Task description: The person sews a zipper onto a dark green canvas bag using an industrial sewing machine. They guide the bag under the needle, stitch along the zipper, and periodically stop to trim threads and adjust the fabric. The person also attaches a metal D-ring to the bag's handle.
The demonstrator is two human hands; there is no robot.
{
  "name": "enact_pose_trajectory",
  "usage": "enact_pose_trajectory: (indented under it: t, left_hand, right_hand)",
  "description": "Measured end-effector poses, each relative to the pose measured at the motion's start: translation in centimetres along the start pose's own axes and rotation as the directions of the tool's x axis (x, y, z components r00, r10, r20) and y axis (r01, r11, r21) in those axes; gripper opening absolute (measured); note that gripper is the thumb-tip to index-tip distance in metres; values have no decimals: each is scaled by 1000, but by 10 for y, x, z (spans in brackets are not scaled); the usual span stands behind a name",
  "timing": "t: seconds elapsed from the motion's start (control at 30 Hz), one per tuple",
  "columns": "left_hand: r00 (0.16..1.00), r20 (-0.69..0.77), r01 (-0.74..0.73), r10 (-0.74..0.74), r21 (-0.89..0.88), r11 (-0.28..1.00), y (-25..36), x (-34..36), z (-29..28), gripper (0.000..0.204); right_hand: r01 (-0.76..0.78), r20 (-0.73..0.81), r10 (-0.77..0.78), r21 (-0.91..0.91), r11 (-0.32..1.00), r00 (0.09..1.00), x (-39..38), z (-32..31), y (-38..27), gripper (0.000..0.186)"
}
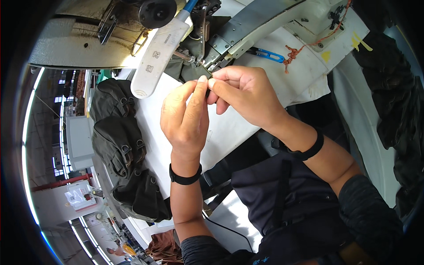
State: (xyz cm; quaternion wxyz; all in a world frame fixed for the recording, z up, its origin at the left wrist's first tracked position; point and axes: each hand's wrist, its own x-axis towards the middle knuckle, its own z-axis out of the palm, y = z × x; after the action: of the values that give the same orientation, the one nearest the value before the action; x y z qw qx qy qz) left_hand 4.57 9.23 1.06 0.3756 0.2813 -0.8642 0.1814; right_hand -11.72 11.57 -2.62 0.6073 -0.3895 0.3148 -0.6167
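Both hands meet fingertip to fingertip just in front of a sewing machine. The fingers of my left hand are pinched together, the thumb mostly out of sight. Thumb and forefinger of my right hand press together right beside them, the other fingers curled under. A small dark bit shows between the two hands, too covered by the fingers to name. Dark olive fabric lies just beyond the fingertips, by the machine's presser foot area. A white work lamp hangs to the left, above my left hand.
Blue-handled thread snips and a knotted orange cord lie on the white table at the right. Several dark olive bags are piled along its left edge. Dark fabric hangs at the far right.
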Motion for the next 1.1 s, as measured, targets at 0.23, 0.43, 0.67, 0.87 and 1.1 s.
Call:
enact_pose_trajectory:
  t: [0.23,0.43,0.67,0.87,1.1]
  left_hand:
    - [999,42,-2,4,-30,1000,-3,0,-3,40]
    - [998,65,6,-5,-29,1000,-5,-3,-6,40]
    - [997,73,25,-25,-4,1000,0,-2,-9,34]
    - [964,35,266,-264,-212,941,16,-11,-2,41]
    - [962,-119,227,-248,-162,960,9,-19,19,38]
  right_hand:
    - [-41,45,41,-7,999,998,-1,-4,-8,22]
    - [-86,85,86,-7,996,993,8,-12,-21,25]
    - [-141,97,150,-95,985,984,20,-10,-30,31]
    - [-36,5,35,46,998,999,10,0,-6,25]
    - [81,-100,-76,41,996,992,7,16,-1,19]
